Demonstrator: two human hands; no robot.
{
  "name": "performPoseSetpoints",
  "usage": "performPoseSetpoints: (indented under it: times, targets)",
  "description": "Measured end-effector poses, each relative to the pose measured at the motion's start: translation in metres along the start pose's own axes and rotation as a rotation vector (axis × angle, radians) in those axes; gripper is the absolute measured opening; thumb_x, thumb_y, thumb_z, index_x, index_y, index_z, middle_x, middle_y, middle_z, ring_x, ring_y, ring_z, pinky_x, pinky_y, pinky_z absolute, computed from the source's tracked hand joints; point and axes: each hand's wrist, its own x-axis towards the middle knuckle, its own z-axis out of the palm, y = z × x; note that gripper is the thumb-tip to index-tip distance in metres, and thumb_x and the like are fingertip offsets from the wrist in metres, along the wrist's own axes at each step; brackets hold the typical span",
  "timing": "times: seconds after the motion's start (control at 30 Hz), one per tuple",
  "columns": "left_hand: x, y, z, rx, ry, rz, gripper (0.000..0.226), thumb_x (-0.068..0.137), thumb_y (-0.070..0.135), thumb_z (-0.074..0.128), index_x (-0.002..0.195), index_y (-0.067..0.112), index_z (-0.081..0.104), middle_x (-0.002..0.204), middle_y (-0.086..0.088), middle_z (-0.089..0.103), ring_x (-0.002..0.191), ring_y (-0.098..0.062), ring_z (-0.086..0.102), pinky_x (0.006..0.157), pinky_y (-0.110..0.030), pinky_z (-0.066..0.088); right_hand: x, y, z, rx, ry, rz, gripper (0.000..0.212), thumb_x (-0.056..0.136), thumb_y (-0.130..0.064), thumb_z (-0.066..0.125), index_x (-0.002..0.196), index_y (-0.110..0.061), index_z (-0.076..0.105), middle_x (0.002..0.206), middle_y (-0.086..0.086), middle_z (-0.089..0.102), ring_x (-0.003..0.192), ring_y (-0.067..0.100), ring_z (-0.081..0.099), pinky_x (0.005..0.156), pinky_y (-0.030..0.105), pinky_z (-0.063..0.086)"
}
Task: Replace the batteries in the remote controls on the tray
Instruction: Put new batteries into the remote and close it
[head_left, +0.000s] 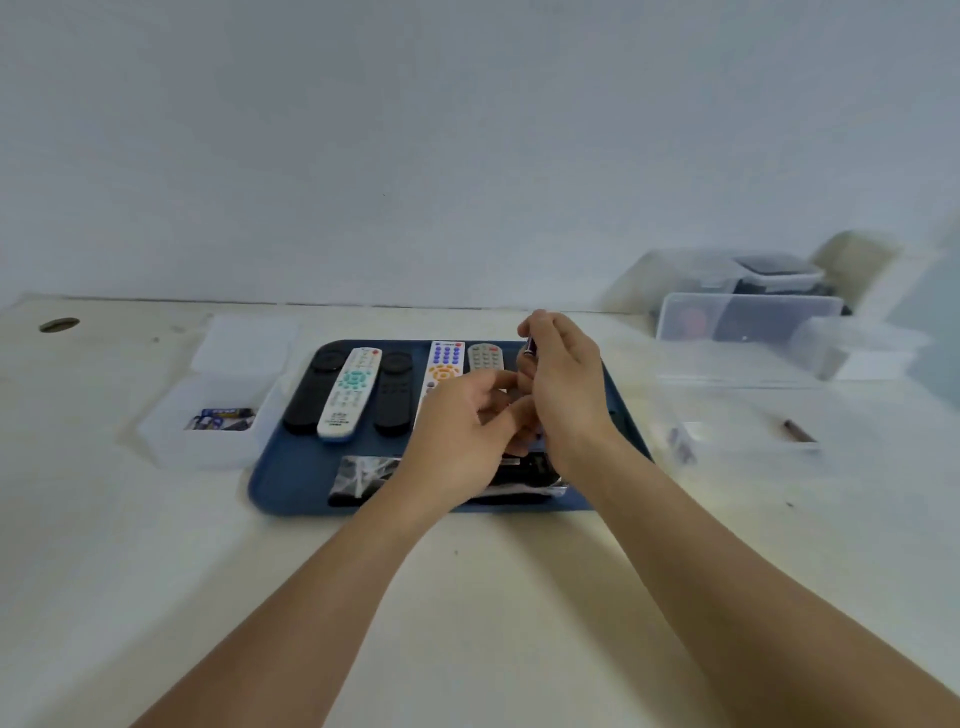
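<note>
Forearms reach over table to blue tray. Right hand pinches a battery, upright, above the tray's right side. Left hand loosely curled just beside it; grip unclear. Five remotes lie in a row at tray's back. Box of batteries left of tray; clear bins right.

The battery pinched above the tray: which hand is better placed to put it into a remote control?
Probably the right hand. It already pinches the battery in its fingertips, above the blue tray. The left hand is beside it, fingers curled; what it holds is hidden.
</note>
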Motion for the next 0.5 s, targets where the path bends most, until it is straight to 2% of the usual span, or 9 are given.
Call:
performPoseSetpoints:
  times: [0.07, 0.13, 0.2, 0.33, 0.43, 0.5]
  targets:
    - [0.003, -0.003, 0.000, 0.007, -0.022, 0.019, 0.010, 0.097, 0.006, 0.064, 0.105, 0.007, 0.070, 0.081, -0.012, 0.076, 0.069, -0.020, 0.072, 0.066, -0.029, 0.061, 0.002, 0.006, -0.007, -0.017, -0.028, -0.027, 0.022, 0.104, -0.023, 0.044, 0.091, -0.011, 0.058, 0.050, -0.007, 0.038, 0.045, 0.008, 0.034, 0.043, 0.022, 0.032]
    - [0.002, -0.011, -0.003, 0.030, -0.022, 0.040, 0.016, 0.097, 0.004, 0.063, 0.100, 0.017, 0.071, 0.077, -0.007, 0.075, 0.066, -0.017, 0.070, 0.066, -0.028, 0.060, 0.004, 0.013, -0.014, -0.001, -0.042, -0.033, 0.018, 0.105, -0.021, 0.042, 0.108, -0.013, 0.059, 0.054, -0.002, 0.043, 0.048, 0.012, 0.039, 0.044, 0.023, 0.036]
    - [0.002, -0.020, -0.012, 0.088, 0.006, 0.069, 0.024, 0.098, 0.005, 0.061, 0.098, 0.026, 0.073, 0.071, 0.003, 0.071, 0.064, -0.010, 0.066, 0.063, -0.025, 0.057, 0.006, 0.015, -0.021, 0.023, -0.048, -0.040, 0.017, 0.106, -0.020, 0.044, 0.115, -0.014, 0.057, 0.060, 0.002, 0.052, 0.054, 0.018, 0.049, 0.051, 0.025, 0.044]
    - [0.003, -0.024, -0.034, 0.158, 0.077, 0.046, 0.027, 0.105, 0.012, 0.048, 0.095, 0.022, 0.071, 0.067, 0.008, 0.058, 0.057, -0.004, 0.054, 0.058, -0.020, 0.054, 0.008, 0.012, -0.040, -0.065, -0.149, -0.071, 0.017, 0.103, -0.014, 0.051, 0.110, 0.000, 0.058, 0.067, 0.009, 0.063, 0.061, 0.020, 0.062, 0.053, 0.019, 0.043]
    - [0.005, -0.024, -0.040, 0.156, 0.146, -0.010, 0.036, 0.109, 0.021, 0.036, 0.081, 0.021, 0.058, 0.056, 0.018, 0.054, 0.049, 0.001, 0.048, 0.054, -0.014, 0.041, 0.008, 0.013, -0.048, -0.180, -0.280, -0.005, 0.011, 0.100, -0.014, 0.057, 0.103, -0.004, 0.061, 0.070, 0.010, 0.069, 0.065, 0.023, 0.069, 0.055, 0.023, 0.045]
    - [0.004, -0.028, -0.038, 0.175, 0.123, -0.019, 0.041, 0.110, 0.029, 0.031, 0.072, 0.023, 0.045, 0.054, 0.017, 0.047, 0.050, -0.001, 0.044, 0.056, -0.019, 0.036, 0.007, 0.016, -0.050, -0.244, -0.320, 0.005, 0.008, 0.099, -0.014, 0.059, 0.100, -0.007, 0.062, 0.069, 0.010, 0.070, 0.065, 0.023, 0.069, 0.055, 0.020, 0.047]
